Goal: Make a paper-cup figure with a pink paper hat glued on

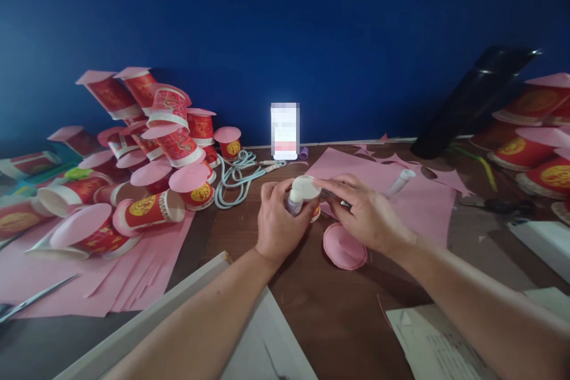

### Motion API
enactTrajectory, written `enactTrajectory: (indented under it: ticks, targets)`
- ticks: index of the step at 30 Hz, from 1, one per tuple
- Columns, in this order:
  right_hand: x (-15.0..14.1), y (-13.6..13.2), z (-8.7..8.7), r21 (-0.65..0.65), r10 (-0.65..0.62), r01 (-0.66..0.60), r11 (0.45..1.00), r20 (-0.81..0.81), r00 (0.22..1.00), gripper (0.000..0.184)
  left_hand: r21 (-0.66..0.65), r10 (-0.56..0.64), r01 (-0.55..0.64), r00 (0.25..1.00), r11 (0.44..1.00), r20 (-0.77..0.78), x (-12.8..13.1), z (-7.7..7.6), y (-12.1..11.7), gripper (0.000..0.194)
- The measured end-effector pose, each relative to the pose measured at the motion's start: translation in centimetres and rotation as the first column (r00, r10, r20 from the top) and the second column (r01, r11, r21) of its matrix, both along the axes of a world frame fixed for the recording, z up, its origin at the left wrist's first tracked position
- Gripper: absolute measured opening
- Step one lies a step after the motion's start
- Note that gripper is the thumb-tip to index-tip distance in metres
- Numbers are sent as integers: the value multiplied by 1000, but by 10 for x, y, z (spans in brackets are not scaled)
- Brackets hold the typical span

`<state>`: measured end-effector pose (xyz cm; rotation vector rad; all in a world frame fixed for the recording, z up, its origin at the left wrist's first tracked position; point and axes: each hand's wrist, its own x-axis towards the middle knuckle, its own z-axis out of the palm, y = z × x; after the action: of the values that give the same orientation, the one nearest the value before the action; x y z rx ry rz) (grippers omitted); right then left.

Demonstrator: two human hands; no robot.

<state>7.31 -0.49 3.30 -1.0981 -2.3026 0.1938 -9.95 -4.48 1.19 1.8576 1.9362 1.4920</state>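
Note:
My left hand (278, 219) is closed around a small glue bottle (294, 202) with a purple body, together with a red paper cup (307, 190) whose white rim faces me. My right hand (363, 211) rests on the cup's right side, fingers curled, pinching something thin and dark that I cannot make out. Just below my right hand a pink paper disc (344, 246) lies on the brown table (329, 309). A pink paper sheet (401, 184) with cut-out holes lies behind my hands, and a white tube (401, 181) rests on it.
A heap of red cups capped with pink discs (155, 154) fills the left side over pink paper (89, 285). Scissors (31, 300) lie at the far left. A coiled cord (236, 175), a phone (285, 130), more cups (529, 148) and a black cylinder (472, 101) stand behind.

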Motion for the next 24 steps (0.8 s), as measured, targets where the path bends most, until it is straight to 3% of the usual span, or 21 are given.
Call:
enactTrajectory:
  ticks: [10, 14, 17, 24]
  targets:
    - [0, -1, 1, 47, 34, -22, 999, -271, 962, 31, -10, -8, 9, 999, 1000, 49, -1, -3, 1, 43]
    - [0, 3, 0, -52, 49, -71, 996, -343, 938, 33, -14, -8, 9, 999, 1000, 50, -2, -4, 1, 45]
    - [0, 3, 0, -129, 67, -120, 984, -355, 933, 41, -9, -9, 10, 999, 1000, 40, -3, -4, 1, 46]
    - [-4, -5, -4, -100, 71, -99, 990, -256, 964, 48, -13, 3, -2, 999, 1000, 40, -3, -5, 1, 48]
